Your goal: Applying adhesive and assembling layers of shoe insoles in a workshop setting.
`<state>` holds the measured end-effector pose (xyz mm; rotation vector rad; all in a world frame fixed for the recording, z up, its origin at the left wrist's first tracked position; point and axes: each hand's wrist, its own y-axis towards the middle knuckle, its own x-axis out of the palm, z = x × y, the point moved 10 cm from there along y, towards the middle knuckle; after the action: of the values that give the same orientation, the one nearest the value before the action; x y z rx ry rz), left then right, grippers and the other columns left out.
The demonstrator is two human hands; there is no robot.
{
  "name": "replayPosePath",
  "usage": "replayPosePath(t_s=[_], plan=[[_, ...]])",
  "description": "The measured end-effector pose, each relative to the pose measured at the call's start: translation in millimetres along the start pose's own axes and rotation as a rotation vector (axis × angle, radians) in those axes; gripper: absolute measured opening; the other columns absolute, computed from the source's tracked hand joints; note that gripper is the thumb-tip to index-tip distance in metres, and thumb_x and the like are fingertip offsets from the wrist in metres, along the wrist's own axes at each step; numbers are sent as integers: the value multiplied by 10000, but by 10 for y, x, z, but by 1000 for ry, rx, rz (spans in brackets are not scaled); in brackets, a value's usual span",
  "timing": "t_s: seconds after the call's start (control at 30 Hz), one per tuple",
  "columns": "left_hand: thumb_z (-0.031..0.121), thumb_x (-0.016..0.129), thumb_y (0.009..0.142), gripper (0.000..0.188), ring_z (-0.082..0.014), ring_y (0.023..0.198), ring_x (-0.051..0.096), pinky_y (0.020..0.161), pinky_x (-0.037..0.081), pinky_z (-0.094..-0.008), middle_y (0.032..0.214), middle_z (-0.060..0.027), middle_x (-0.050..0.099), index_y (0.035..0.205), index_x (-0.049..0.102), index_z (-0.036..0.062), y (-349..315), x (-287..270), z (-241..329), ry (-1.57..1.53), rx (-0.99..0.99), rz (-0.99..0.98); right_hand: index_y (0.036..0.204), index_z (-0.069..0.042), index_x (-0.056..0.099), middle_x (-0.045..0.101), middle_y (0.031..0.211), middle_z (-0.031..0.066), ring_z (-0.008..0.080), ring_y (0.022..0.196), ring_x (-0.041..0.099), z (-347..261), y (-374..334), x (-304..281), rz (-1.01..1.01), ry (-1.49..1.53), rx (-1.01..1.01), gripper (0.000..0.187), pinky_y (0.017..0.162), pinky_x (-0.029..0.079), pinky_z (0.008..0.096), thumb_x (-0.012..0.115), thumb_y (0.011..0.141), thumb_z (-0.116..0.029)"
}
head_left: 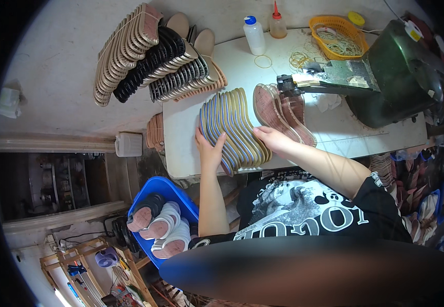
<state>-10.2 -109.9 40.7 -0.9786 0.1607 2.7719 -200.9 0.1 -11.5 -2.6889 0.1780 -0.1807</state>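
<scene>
A row of shoe insoles (234,123), packed face to face on edge with gold and bluish rims, stands on the white table (181,153) in front of me. My left hand (210,148) grips the left end of the row, thumb toward me and fingers round the outer side. At the right end my right hand (272,139) presses against the last insoles; part of its fingers is hidden. Just beyond the right hand lie a few loose pinkish-brown insoles (269,110) with pale stitched edges, overlapping one another.
Banded stacks of beige and black insoles (155,59) stand at the far left. A dark green sewing machine (398,71) reaches over the table's right side. Behind are a white bottle (254,38), a red-tipped bottle (278,25) and a yellow basket (337,36) of rubber bands. A blue bin (153,187) sits below left.
</scene>
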Motion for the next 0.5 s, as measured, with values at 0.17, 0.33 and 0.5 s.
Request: replayPosePath(t_s=[0.17,0.33,0.5], plan=[[401,776,710,1048,-412,1340,273,1108,235,-461,1437,-278,275,1438,172,-50,127,-28,-13,-34,42,-78,1156,35,608,676,1019,91,148,914,618,-191,75,11,35,-47,-106,337,825,484,289,513,974,-232],[376,768,730,1002,-391,1364,215,1124,174,-466,1436,-274,275,1432,190,-46,-41,-194,211,300,80,110,1003,32,650,662,877,206,304,822,648,-733,-402,-216,198,-333,-357,273,765,489,377,546,915,-204],[271,737,794,834,-357,1334,268,1113,197,-462,1419,-233,303,1404,258,-36,-322,-297,853,27,243,339,1034,-16,652,648,836,190,349,810,625,-1169,-846,-315,299,-749,-662,208,742,495,417,555,888,-129]])
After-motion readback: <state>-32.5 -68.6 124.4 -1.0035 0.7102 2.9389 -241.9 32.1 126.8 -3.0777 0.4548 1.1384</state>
